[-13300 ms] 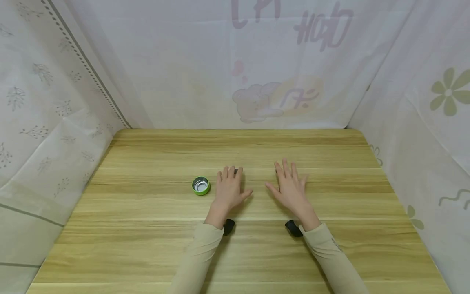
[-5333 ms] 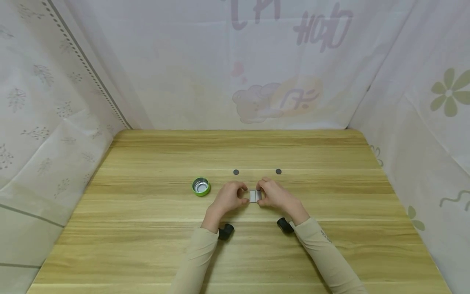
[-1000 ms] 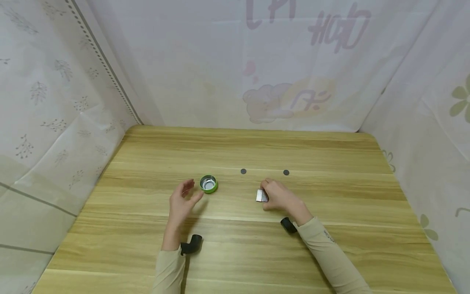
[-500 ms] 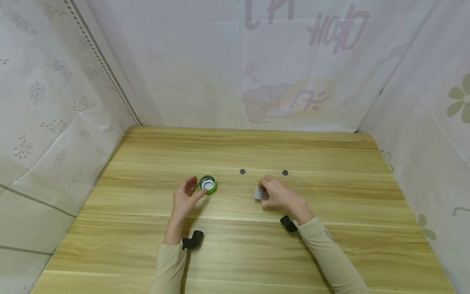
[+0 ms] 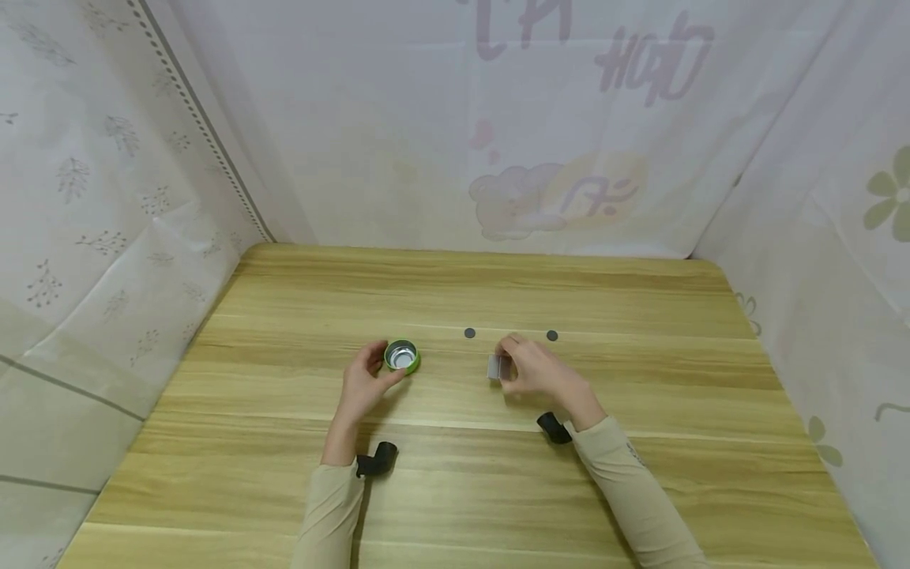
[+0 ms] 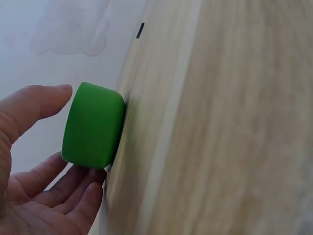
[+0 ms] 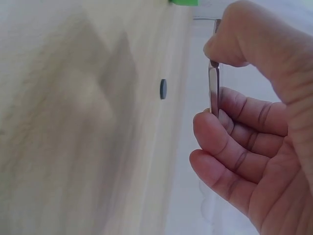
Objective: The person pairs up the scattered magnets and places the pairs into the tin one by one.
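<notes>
A small green cup with a shiny metal inside stands upright on the table. My left hand is around its left side. In the left wrist view the fingers reach the green wall, while a thin gap shows between thumb and rim. My right hand pinches a small silver metal plate in two leaves, like a hinge. The right wrist view shows the plate edge-on between thumb and fingertips, above the table, with a joint partway along it.
Two small dark discs, a left one and a right one, lie behind the right hand on the wooden table. Black wrist-worn pieces stick out by the sleeves. Printed cloth encloses the back and sides.
Over the last second the left hand has moved right and closer around the cup. The right hand has lifted the silver plate, shifting it slightly back and left. Cup and discs stay put.
</notes>
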The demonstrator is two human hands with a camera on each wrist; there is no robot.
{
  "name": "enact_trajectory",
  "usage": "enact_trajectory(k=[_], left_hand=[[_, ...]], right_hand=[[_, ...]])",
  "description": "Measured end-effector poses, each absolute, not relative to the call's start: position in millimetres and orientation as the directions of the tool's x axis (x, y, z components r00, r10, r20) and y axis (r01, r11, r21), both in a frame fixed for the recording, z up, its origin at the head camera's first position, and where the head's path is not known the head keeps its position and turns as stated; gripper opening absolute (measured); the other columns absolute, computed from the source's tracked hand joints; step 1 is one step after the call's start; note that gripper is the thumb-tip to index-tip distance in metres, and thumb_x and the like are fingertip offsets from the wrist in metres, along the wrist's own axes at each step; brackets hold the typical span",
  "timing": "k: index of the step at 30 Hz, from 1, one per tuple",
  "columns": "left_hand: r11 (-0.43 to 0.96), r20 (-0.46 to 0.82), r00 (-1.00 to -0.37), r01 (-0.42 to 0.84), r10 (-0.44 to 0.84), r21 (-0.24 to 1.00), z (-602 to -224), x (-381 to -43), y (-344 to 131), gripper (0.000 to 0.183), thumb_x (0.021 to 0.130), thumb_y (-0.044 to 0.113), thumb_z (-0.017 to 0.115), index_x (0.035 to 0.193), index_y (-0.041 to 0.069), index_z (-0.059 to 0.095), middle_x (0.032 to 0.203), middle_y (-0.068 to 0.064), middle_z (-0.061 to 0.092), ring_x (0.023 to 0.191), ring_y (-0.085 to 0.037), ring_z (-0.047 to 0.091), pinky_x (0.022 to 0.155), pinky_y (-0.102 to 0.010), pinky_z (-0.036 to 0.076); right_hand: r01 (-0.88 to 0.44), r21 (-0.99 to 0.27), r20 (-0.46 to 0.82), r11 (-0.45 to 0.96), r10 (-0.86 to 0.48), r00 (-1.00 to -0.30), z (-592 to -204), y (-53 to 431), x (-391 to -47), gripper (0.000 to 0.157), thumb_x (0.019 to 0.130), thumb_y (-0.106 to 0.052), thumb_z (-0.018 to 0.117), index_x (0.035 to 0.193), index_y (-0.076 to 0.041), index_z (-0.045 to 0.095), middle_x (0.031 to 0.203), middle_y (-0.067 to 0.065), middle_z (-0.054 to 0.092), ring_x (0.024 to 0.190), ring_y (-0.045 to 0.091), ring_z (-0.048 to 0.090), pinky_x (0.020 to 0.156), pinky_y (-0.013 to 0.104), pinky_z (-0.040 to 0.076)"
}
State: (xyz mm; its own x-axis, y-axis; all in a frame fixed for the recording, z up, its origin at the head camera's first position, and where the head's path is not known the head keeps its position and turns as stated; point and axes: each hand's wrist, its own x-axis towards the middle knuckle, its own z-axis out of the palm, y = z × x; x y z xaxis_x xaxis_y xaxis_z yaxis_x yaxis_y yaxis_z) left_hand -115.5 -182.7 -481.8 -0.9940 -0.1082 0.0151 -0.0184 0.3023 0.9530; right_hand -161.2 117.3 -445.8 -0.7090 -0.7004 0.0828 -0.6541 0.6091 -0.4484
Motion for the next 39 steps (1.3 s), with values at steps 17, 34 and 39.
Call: enact_trajectory(k=[17, 34, 39], left_hand=[[0.336, 0.028, -0.994, -0.010, -0.109, 0.942, -484, -118, -183, 0.060, 0.074, -0.008, 0.073, 0.126, -0.015, 0.045, 0.127, -0.031, 0.048, 0.118, -0.042, 0.047, 0.102, -0.046, 0.040], [0.344, 0.038, -0.997, 0.010, -0.074, 0.939, -481, -118, -184, 0.062, 0.073, -0.009, 0.074, 0.127, -0.014, 0.045, 0.128, -0.031, 0.048, 0.118, -0.042, 0.047, 0.102, -0.045, 0.040], [0.343, 0.023, -0.997, -0.003, -0.071, 0.939, -480, -118, -183, 0.063, 0.073, -0.008, 0.074, 0.128, -0.013, 0.045, 0.128, -0.029, 0.048, 0.119, -0.041, 0.047, 0.103, -0.044, 0.040]], right_hand=[[-0.661, -0.451, 0.102, 0.599, -0.702, -0.705, -434, 101, -166, 0.036, 0.071, -0.008, 0.070, 0.103, 0.002, 0.058, 0.095, 0.007, 0.056, 0.078, 0.017, 0.056, 0.067, 0.020, 0.049], [-0.671, -0.478, 0.125, 0.566, -0.713, -0.690, -431, 84, -172, 0.034, 0.071, -0.006, 0.070, 0.102, 0.001, 0.058, 0.094, 0.006, 0.056, 0.075, 0.016, 0.053, 0.064, 0.021, 0.048], [-0.692, -0.479, 0.152, 0.540, -0.725, -0.671, -431, 77, -173, 0.034, 0.070, -0.006, 0.070, 0.101, 0.001, 0.059, 0.092, 0.006, 0.057, 0.074, 0.016, 0.053, 0.063, 0.019, 0.047]])
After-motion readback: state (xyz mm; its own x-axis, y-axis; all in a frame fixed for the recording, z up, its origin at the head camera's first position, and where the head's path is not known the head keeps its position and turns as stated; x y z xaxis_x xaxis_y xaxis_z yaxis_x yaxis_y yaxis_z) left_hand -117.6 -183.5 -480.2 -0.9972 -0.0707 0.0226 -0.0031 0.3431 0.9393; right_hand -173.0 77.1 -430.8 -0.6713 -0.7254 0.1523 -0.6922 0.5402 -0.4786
